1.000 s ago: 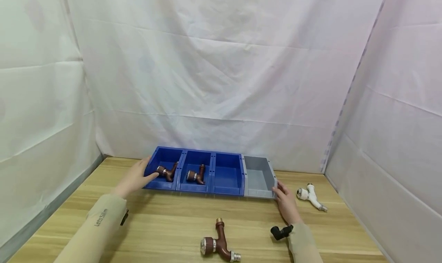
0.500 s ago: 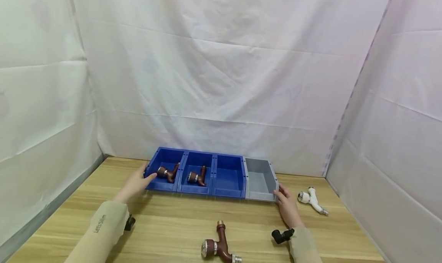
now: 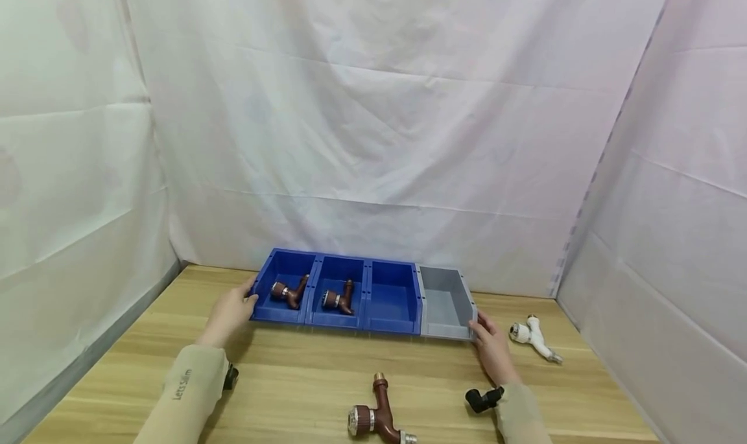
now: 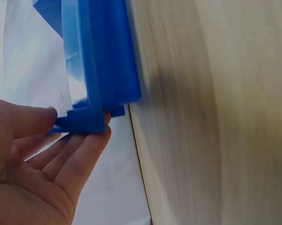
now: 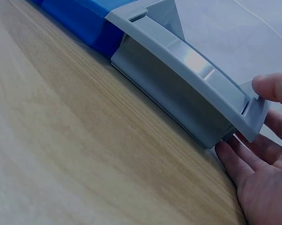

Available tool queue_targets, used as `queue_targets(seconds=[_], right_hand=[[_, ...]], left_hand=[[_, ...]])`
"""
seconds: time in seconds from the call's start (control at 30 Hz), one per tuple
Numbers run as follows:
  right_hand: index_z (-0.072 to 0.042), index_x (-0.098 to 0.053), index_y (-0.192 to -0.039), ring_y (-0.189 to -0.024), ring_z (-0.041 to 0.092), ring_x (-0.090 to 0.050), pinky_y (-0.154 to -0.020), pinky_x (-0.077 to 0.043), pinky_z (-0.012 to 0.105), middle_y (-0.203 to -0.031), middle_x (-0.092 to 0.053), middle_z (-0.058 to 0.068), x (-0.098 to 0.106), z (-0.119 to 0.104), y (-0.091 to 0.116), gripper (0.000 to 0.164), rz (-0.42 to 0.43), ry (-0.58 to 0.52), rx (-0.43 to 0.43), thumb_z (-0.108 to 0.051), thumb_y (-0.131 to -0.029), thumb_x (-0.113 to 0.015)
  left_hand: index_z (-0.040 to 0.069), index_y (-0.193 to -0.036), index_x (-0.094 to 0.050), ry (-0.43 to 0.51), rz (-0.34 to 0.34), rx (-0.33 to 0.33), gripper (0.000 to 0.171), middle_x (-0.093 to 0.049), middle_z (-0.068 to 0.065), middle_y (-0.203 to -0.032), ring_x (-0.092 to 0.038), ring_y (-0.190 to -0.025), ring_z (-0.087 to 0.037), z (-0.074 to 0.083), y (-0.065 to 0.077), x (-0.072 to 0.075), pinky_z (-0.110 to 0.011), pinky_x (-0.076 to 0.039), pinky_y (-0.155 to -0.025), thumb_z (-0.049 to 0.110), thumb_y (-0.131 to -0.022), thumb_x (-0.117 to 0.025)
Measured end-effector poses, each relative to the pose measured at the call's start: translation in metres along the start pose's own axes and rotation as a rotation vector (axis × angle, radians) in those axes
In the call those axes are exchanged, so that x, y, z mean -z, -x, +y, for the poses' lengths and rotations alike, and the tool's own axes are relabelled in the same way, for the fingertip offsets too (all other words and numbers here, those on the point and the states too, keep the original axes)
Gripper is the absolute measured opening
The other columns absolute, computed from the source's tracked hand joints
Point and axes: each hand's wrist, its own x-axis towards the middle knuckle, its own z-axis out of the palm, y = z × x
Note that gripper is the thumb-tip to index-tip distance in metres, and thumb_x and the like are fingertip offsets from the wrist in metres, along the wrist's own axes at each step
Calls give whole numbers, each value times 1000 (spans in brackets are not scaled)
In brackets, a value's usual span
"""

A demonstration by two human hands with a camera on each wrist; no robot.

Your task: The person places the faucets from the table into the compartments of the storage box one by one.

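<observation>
Three blue bins point(image 3: 392, 301) and one grey bin point(image 3: 447, 311) stand joined in a row near the back of the table. My left hand point(image 3: 231, 311) grips the outer blue bin's left end; in the left wrist view its thumb lies on the blue rim point(image 4: 80, 119) and its fingers curl beneath. At the other end my right hand point(image 3: 493, 350) pinches the grey rim point(image 5: 256, 117), thumb on top, fingers under it. One brown tap point(image 3: 291, 292) lies in the leftmost bin and another brown tap point(image 3: 338, 299) in the bin beside it. The third blue bin and the grey one hold nothing.
A larger-looking brown tap point(image 3: 382, 413) lies on the wooden table point(image 3: 292, 379) at the front. To the right of the grey bin rests a white tap point(image 3: 535, 340). White cloth point(image 3: 373, 139) hangs behind the bins and along both sides.
My left thumb has drawn back from over the leftmost bin to its outer edge. The whole head view has shifted slightly; the bins keep their place relative to the taps on the table.
</observation>
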Motion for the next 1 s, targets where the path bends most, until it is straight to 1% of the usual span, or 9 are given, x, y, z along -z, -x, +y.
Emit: queue_targets(seconds=[0.2,0.33,0.53,0.73,0.83,0.93,1.0], right_hand=[[-2,-22,-153,-138,25,-28,-90,-39,12,-156,-22,17,0,3,0,64,19,55,3,-26,-102,-52],[-2,-19,-154,-138,23,-26,-90,-38,11,-156,-21,16,-2,5,1,65,22,50,-9,-25,-102,-51],[-4,-20,-154,-136,22,-28,-88,-38,8,-155,-25,14,-3,5,1,65,32,74,-12,-27,-102,-51],[-2,-20,-154,-137,23,-28,-88,-38,8,-155,-24,16,-1,0,0,64,41,85,1,-25,-103,-50],[-1,-19,-154,-137,22,-26,-92,-36,10,-156,-23,16,-1,0,-1,64,38,77,-10,-25,-103,-50],[0,-17,-154,-139,22,-24,-101,-34,17,-157,-19,16,-1,1,-2,65,28,62,-28,-24,-103,-50],[-1,-16,-154,-139,22,-23,-104,-32,21,-157,-18,16,0,0,-1,65,26,51,-35,-23,-103,-50]], left_hand=[[-10,-141,-40,-46,-1,14,49,-52,-36,-125,-53,-110,-53,2,3,-1,-62,-42,-88,6,-97,-52],[-11,-142,-38,-60,-8,11,50,-51,-37,-125,-53,-109,-53,5,1,2,-61,-43,-88,5,-97,-52],[-10,-142,-39,-79,-11,16,51,-51,-37,-125,-53,-109,-53,7,-2,4,-61,-42,-87,5,-96,-54],[-11,-141,-40,-62,-7,21,50,-53,-37,-123,-55,-107,-51,5,-1,0,-60,-43,-86,4,-95,-55],[-10,-141,-41,-43,-2,21,51,-53,-37,-123,-56,-106,-50,3,1,-1,-60,-44,-85,4,-95,-56],[-9,-140,-41,-36,5,18,51,-53,-36,-123,-58,-105,-48,1,3,-2,-59,-44,-84,3,-94,-57],[-9,-140,-42,-33,9,8,51,-54,-35,-123,-59,-101,-46,0,3,-1,-58,-45,-82,4,-94,-58]])
